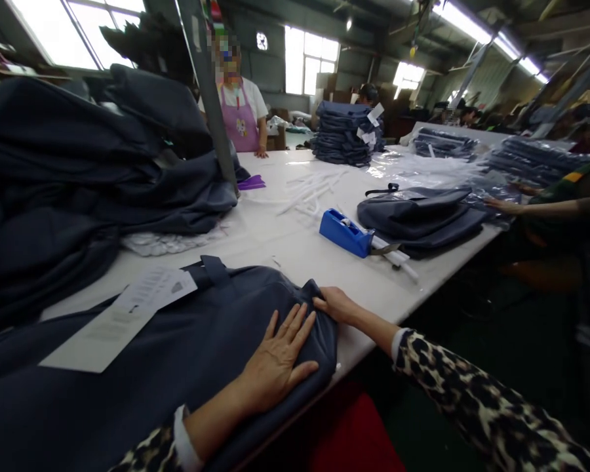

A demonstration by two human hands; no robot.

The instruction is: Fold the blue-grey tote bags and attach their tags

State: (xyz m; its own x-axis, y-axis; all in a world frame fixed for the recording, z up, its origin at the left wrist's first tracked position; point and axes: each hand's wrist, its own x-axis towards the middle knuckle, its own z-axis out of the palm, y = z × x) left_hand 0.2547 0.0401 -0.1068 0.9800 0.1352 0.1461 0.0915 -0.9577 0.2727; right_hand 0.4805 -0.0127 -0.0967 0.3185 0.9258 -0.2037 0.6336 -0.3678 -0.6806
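Note:
A dark navy bag (216, 321) lies flat along the near side of the table, with a short strap loop at its far edge. On top of it rests a white printed tag (122, 321). My left hand (280, 360) presses on the bag near its right end, palm down and fingers spread. At the bag's far right corner, my right hand (335, 305) pinches the fabric between thumb and fingers; some of those fingertips are hidden. Beyond my hands sits a blue tape dispenser (345, 233) with white strips beside it.
Dark bags are heaped (78, 157) on the left, near a metal post (211, 98). Another navy bag (417, 216) and a stack of bags (344, 134) lie farther back. A person in a purple apron (240, 115) stands across the table (265, 229). Another person's hand (504, 206) touches plastic-wrapped bags at right.

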